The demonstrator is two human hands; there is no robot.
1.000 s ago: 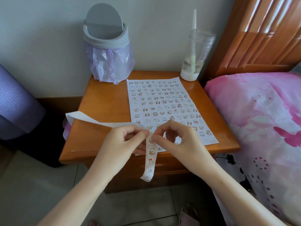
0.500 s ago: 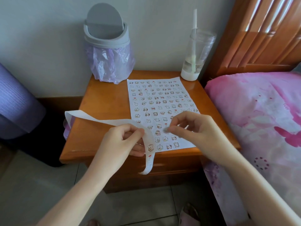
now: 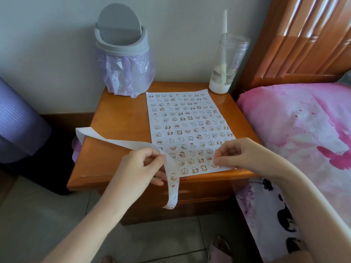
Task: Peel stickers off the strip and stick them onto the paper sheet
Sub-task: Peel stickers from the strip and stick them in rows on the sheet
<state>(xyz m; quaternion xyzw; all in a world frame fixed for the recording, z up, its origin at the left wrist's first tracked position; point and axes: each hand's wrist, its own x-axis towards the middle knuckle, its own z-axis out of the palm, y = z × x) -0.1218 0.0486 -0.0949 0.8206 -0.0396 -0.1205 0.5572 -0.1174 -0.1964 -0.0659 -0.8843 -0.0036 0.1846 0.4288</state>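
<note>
A white paper sheet (image 3: pixel 150 118) covered with rows of small cartoon stickers lies on the wooden nightstand (image 3: pixel 117 114). My left hand (image 3: pixel 140 168) pinches the long white sticker strip (image 3: pixel 117 142) at the nightstand's front edge. The strip's free end hangs down past the edge with three stickers on it, and its bare part trails off to the left. My right hand (image 3: pixel 241 154) is at the sheet's near right corner, thumb and forefinger curled, fingertips on a small sticker (image 3: pixel 214 165) that touches the paper.
A grey swing-lid bin (image 3: pixel 121 54) with a purple liner stands at the back left of the nightstand. At the back right is a clear cup (image 3: pixel 226 61) with a straw. A pink bed (image 3: pixel 303 130) borders the right side, and a purple roll (image 3: pixel 17 120) sits left.
My right hand has pulled a sticker off the strip and carried it right and down onto the sheet's near right corner. My left hand still holds the strip.
</note>
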